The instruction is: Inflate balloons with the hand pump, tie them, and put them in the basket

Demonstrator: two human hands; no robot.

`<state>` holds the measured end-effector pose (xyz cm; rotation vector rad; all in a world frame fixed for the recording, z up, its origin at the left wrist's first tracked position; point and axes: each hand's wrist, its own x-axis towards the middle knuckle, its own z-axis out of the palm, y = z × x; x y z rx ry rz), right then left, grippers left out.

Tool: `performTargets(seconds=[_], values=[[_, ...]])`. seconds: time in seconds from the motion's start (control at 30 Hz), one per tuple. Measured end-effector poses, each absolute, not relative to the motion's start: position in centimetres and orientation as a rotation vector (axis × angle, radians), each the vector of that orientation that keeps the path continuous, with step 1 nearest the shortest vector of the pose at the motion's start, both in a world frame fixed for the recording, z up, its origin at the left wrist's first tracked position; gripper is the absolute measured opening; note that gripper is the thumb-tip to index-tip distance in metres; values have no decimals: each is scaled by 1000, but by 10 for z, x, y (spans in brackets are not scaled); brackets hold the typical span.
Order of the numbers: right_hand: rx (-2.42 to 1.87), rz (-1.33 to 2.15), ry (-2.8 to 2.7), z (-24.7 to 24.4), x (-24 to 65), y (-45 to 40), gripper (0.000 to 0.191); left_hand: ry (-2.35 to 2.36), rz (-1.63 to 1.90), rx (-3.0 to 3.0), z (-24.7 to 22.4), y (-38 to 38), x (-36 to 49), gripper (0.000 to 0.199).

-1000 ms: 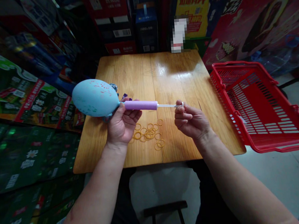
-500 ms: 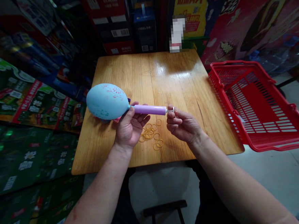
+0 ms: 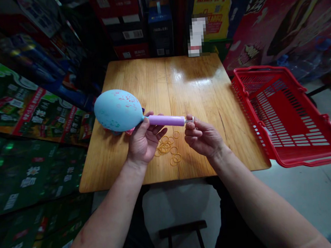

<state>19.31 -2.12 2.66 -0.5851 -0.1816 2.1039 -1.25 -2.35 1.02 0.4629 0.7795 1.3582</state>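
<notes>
A pale blue inflated balloon [image 3: 117, 110] with a pink pattern is fixed on the end of a lilac hand pump [image 3: 166, 120]. My left hand [image 3: 145, 140] grips the pump's barrel just behind the balloon's neck. My right hand [image 3: 203, 136] pinches the pump's white ring handle [image 3: 189, 119] between its fingers, with the thin rod almost fully inside the barrel. Loose amber rubber bands [image 3: 165, 148] lie on the table below my hands. Crumpled coloured balloons [image 3: 116, 132] show beneath the blue balloon, mostly hidden.
The wooden table [image 3: 179, 81] stands between stacked printed cartons on the left and behind. A red plastic basket [image 3: 266, 71] stands tilted beyond the table's right edge. A pixelated white object [image 3: 197, 36] stands at the far edge. A stool [image 3: 182, 228] is below.
My right hand has moved left, pushing the pump rod into the barrel. The balloon and pump have shifted right with my left hand, and the balloon looks slightly changed in shape.
</notes>
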Motion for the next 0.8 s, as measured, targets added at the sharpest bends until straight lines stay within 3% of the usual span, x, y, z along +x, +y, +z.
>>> performTargets(seconds=[0.17, 0.37, 0.53, 0.8], values=[[-638, 2095, -189, 32, 202, -18, 3, 781, 1363, 462, 13, -19, -16, 23], [-665, 1997, -182, 42, 216, -14, 14, 792, 1504, 480, 19, -13, -33, 24], [-636, 2087, -139, 33, 203, -19, 8, 798, 1371, 495, 16, -23, -21, 33], [-623, 2116, -103, 33, 197, -20, 11, 767, 1355, 476, 14, -22, -14, 25]])
